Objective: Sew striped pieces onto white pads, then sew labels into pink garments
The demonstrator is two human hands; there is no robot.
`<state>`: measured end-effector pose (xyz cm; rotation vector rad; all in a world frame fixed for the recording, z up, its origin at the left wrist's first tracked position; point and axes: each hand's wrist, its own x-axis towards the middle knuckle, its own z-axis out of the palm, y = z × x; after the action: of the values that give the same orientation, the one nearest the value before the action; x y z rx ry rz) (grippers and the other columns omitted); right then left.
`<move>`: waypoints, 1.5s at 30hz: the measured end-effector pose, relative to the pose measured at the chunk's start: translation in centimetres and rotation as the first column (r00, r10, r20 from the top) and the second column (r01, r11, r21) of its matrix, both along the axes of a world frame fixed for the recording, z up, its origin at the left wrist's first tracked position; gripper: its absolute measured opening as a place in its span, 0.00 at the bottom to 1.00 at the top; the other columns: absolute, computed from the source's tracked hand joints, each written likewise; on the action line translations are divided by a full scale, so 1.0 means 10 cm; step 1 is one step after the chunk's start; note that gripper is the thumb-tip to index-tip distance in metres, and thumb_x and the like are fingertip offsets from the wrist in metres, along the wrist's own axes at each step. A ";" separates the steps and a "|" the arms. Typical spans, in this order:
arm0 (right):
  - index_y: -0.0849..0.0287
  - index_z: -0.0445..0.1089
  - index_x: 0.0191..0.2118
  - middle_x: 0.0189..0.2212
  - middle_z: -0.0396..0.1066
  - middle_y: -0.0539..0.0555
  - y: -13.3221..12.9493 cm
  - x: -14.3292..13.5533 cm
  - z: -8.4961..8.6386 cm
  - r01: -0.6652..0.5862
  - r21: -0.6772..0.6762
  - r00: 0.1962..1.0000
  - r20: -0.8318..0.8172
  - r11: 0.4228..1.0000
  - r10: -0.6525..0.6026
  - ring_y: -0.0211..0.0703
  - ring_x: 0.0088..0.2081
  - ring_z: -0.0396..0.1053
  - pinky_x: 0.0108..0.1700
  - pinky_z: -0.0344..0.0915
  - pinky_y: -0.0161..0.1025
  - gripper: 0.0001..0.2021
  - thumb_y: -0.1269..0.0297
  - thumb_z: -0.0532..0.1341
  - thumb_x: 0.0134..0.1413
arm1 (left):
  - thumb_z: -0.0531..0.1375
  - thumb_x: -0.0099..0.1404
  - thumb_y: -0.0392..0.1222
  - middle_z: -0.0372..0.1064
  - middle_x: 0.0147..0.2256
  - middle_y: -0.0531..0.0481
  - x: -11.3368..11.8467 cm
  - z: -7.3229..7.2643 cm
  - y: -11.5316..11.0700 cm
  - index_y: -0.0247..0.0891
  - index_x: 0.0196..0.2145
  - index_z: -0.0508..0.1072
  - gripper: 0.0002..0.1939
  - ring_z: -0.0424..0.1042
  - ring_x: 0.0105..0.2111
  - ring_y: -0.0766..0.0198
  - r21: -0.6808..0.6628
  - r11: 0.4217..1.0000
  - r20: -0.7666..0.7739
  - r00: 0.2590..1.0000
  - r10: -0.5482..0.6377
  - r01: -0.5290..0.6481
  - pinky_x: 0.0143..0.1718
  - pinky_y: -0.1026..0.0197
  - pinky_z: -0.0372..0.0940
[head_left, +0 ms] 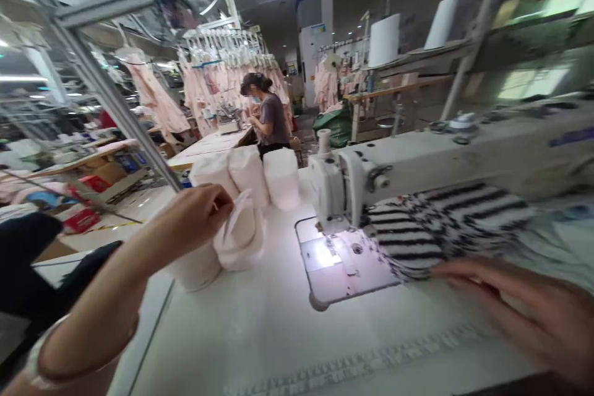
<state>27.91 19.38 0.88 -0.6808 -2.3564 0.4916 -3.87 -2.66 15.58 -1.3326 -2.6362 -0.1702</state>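
My left hand (204,213) is over several white fabric bundles (244,247) left of the sewing machine, its fingers curled at the edge of the nearest bundle's top layer. What it pinches is too small to make out. My right hand (524,303), blurred, has its fingers stretched out, and the fingertips meet the edge of black-and-white striped fabric (408,241). That fabric lies beneath the arm of the sewing machine (417,167), right of the needle. A lamp lights the needle plate (325,253).
A measuring scale (362,365) runs along the table's near edge. A metal frame post (116,105) rises at the left. Thread cones (384,40) stand behind the machine. Further back, a person (271,114) sits at another machine near hanging pink garments (223,80).
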 end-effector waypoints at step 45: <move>0.44 0.59 0.57 0.45 0.69 0.52 -0.65 0.03 0.10 -0.167 -0.611 0.973 -0.230 0.774 0.028 0.39 0.38 0.72 0.29 0.70 0.28 0.19 0.58 0.54 0.60 | 0.60 0.59 0.30 0.72 0.42 0.42 1.40 -1.12 0.53 0.32 0.44 0.71 0.14 0.73 0.41 0.62 0.328 0.901 0.717 -0.546 -0.433 -0.285 0.44 0.62 0.66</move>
<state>28.20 12.91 1.91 -0.7469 -2.0130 1.3720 10.17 2.66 4.42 -1.2031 -2.4640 -3.6394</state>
